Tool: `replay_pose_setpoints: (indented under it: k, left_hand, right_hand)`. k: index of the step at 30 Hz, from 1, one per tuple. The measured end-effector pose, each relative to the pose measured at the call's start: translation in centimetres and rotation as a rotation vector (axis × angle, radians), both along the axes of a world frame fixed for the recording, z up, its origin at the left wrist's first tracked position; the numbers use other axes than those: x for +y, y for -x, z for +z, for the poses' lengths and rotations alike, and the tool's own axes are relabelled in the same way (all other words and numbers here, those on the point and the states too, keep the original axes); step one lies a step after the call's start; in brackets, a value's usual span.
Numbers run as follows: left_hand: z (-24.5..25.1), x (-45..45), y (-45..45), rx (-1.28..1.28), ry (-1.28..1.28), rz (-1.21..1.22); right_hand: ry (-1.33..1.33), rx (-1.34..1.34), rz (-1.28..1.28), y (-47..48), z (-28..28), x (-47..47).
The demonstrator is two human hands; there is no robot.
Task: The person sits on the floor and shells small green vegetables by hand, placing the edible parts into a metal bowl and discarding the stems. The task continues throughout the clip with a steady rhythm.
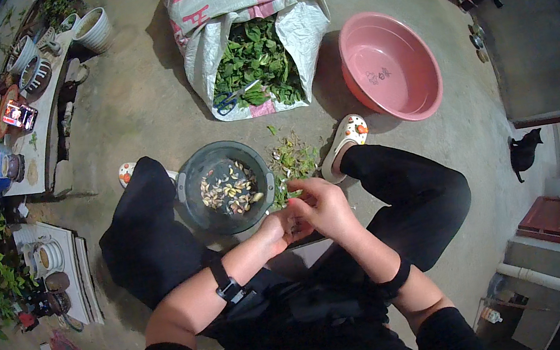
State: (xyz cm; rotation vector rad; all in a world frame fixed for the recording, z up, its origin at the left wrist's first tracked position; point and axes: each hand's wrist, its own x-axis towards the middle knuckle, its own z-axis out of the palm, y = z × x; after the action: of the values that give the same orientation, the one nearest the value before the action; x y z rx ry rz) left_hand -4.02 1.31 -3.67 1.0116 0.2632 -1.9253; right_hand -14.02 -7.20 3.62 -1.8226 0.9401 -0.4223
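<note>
My left hand (279,231) is turned palm up, its fingers partly hidden behind my right hand (324,206). The right hand bends over it with thumb and fingers drawn together. Whatever may lie between the two hands is too small and covered to make out. Just beyond them, between my feet, stands a dark grey plastic basin (190,181) with light grey handles. Small pale pieces (229,189), which look like garlic cloves, are spread over its bottom. Right of the basin, green and pale plant scraps (295,159) lie on the concrete floor.
Ahead, an open woven sack (310,33) holds leafy greens (260,49), with blue-handled scissors (229,102) on top. A pink plastic basin (397,65) stands to its right. At left, a low shelf (33,178) bears pots and a lit phone (19,115). A black cat (525,152) is far right.
</note>
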Motion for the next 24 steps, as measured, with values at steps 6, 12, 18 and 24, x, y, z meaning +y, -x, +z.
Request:
replay_pose_setpoints:
  k: [6,12,18,24]
  left_hand:
    - [0.2,-1.2,-0.6,0.16,0.139,0.1]
    - [1.6,-1.9,-1.0,0.196,0.357,0.035]
    - [1.0,-1.8,-0.5,0.207,0.323,0.028]
    - [-1.3,-1.5,-0.2,0.357,0.398,0.093]
  right_hand:
    - [0.158,0.207,0.062,2.1,0.2,-0.2]
    - [0.201,0.124,0.09,2.7,0.0,0.7]
    - [0.231,0.226,0.117,2.6,0.0,0.8]
    - [0.258,0.202,0.059,2.0,0.2,1.0]
